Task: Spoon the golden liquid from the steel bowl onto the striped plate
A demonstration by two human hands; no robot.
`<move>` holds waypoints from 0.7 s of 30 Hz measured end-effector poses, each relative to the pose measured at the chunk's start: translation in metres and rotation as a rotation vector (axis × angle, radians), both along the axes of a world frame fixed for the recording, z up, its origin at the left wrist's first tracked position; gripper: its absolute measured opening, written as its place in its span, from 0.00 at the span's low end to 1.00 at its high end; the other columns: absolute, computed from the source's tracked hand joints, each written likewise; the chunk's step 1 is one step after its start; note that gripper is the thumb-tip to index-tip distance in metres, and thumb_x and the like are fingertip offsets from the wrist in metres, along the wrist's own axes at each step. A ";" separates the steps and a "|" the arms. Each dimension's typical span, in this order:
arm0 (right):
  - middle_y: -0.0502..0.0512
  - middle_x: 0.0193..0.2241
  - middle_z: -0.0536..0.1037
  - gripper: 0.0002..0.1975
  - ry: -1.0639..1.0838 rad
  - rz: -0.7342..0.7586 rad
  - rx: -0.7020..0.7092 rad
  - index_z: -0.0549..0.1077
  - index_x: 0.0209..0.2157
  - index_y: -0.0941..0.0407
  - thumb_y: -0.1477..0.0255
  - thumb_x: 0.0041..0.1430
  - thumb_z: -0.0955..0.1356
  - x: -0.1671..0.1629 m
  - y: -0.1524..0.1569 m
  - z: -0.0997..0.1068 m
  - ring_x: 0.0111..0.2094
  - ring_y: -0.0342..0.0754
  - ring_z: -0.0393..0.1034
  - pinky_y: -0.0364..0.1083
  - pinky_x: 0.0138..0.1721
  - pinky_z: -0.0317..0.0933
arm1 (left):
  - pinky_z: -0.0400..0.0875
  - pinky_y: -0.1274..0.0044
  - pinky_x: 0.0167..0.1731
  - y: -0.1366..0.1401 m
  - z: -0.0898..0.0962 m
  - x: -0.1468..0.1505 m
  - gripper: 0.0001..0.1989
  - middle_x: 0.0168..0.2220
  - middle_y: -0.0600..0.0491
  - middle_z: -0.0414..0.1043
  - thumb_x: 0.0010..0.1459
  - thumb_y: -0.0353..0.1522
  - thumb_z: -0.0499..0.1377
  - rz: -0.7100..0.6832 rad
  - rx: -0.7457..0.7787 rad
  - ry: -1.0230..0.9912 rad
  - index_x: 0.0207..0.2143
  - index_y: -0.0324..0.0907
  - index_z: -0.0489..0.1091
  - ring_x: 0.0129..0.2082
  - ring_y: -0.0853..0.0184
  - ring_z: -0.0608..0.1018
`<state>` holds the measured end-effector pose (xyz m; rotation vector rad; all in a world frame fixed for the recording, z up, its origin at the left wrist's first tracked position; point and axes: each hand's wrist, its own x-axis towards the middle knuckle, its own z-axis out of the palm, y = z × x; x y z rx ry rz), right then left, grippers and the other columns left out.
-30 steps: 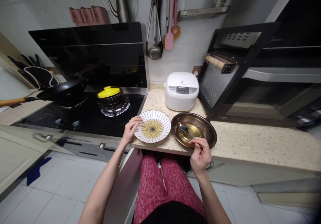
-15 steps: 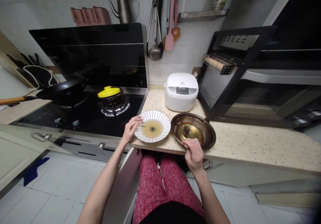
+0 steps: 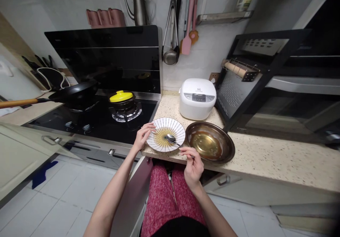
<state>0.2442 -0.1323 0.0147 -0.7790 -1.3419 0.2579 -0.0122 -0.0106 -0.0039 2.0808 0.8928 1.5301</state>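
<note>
A round plate (image 3: 172,123) with a white rim, dark radiating lines and a yellow centre lies near the counter's front left edge. My left hand (image 3: 143,136) rests at its left rim, fingers stretched out and slightly apart over the edge. My right hand (image 3: 193,166) is closed around the handle of a metal spoon (image 3: 171,138). The spoon's bowl is over the plate, just right of its centre; whether it touches is not clear. Right of the plate stands a wide brown-gold metal basin (image 3: 227,143), wet-looking inside, its front rim behind my right hand.
A white rice cooker (image 3: 198,100) stands behind the plate and basin. To the left is a black gas stove (image 3: 106,123) with a yellow-lidded pot (image 3: 121,96) and a wok (image 3: 75,92). A dark rack (image 3: 228,85) rises at the right. Below, a cabinet door (image 3: 138,184) hangs open.
My right hand has moved left with the spoon, out of the basin to over the plate. My left hand stays at the plate's rim. The view has shifted slightly.
</note>
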 end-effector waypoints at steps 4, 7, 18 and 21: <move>0.53 0.35 0.82 0.12 -0.019 0.016 -0.053 0.73 0.37 0.53 0.75 0.73 0.61 -0.012 0.004 -0.005 0.37 0.47 0.78 0.47 0.40 0.71 | 0.67 0.54 0.61 0.000 0.001 0.001 0.18 0.46 0.42 0.82 0.71 0.40 0.54 -0.002 0.009 0.000 0.40 0.42 0.83 0.59 0.51 0.76; 0.52 0.34 0.81 0.11 -0.009 0.019 -0.060 0.73 0.36 0.53 0.74 0.73 0.62 -0.016 0.006 -0.010 0.35 0.47 0.77 0.47 0.39 0.70 | 0.67 0.54 0.61 -0.001 0.002 0.001 0.18 0.46 0.42 0.82 0.71 0.40 0.54 0.004 -0.003 0.005 0.40 0.42 0.82 0.59 0.51 0.76; 0.52 0.34 0.80 0.11 0.001 0.034 -0.108 0.73 0.38 0.53 0.74 0.74 0.61 -0.020 0.007 -0.019 0.34 0.46 0.75 0.46 0.38 0.70 | 0.68 0.54 0.61 -0.002 0.005 0.001 0.18 0.46 0.42 0.82 0.71 0.40 0.54 0.008 -0.006 0.008 0.40 0.42 0.83 0.58 0.50 0.76; 0.52 0.34 0.80 0.11 -0.003 0.032 -0.117 0.74 0.39 0.53 0.74 0.73 0.61 -0.019 0.007 -0.020 0.34 0.46 0.75 0.46 0.37 0.70 | 0.67 0.54 0.61 -0.003 0.005 0.001 0.19 0.46 0.42 0.82 0.71 0.40 0.54 0.010 -0.005 0.012 0.40 0.42 0.83 0.58 0.50 0.76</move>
